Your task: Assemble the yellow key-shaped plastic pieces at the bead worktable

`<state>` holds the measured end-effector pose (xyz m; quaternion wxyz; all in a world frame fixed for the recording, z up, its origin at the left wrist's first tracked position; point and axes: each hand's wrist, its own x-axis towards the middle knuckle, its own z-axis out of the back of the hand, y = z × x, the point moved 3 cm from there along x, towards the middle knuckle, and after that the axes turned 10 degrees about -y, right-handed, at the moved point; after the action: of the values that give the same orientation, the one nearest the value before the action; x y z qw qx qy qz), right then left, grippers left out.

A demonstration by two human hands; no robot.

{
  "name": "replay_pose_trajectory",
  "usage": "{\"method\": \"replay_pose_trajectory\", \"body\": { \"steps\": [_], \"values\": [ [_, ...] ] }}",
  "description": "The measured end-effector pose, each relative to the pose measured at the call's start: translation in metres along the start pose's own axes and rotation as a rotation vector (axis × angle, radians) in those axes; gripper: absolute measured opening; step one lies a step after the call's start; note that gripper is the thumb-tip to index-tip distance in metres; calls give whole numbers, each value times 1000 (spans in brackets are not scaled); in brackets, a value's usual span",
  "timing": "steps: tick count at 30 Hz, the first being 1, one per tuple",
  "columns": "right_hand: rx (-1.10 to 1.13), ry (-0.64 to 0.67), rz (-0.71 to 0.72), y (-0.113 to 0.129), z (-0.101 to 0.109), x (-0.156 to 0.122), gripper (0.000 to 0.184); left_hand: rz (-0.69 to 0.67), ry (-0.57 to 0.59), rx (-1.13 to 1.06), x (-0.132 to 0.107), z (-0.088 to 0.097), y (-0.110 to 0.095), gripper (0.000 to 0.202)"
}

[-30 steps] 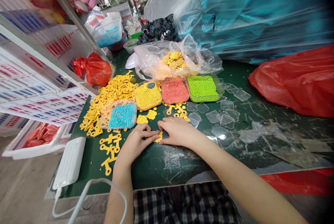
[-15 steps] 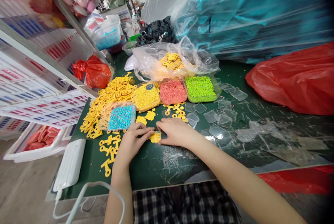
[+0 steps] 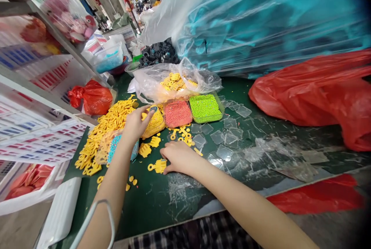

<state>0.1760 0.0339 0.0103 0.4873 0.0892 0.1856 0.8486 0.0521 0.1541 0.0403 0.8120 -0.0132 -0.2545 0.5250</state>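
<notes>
Evidently the right hand point(image 3: 178, 157) pinches a yellow piece point(image 3: 158, 166), the left hand point(image 3: 135, 124) spread by yellow beads point(image 3: 156, 122).

The left hand point(image 3: 134, 125) has left the flat yellow plastic piece point(image 3: 159, 166) beside the right hand point(image 3: 181, 158), whose ring-ended stem now shows, and reached forward to the clear plastic container of yellow beads point(image 3: 155, 132), its forearm crossing the clear container of blue beads point(image 3: 135, 150).
</notes>
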Motion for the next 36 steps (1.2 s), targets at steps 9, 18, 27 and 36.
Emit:
{"method": "replay_pose_trajectory", "body": {
  "steps": [9, 18, 27, 36],
  "values": [
    [1, 9, -18, 0, 6, -1, 41, -307, 604, -163, 41, -68, -71, 20],
    [-10, 22, -7, -1, 9, -4, 46, -349, 662, -76, 49, -87, -73, 10],
    [-9, 4, -8, -1, 3, -1, 43, -255, 234, -217, 22, -37, -75, 18],
    [18, -13, -16, -4, -10, 4, 42, -101, 1, -330, -110, 18, -28, 27]
  ]
}}
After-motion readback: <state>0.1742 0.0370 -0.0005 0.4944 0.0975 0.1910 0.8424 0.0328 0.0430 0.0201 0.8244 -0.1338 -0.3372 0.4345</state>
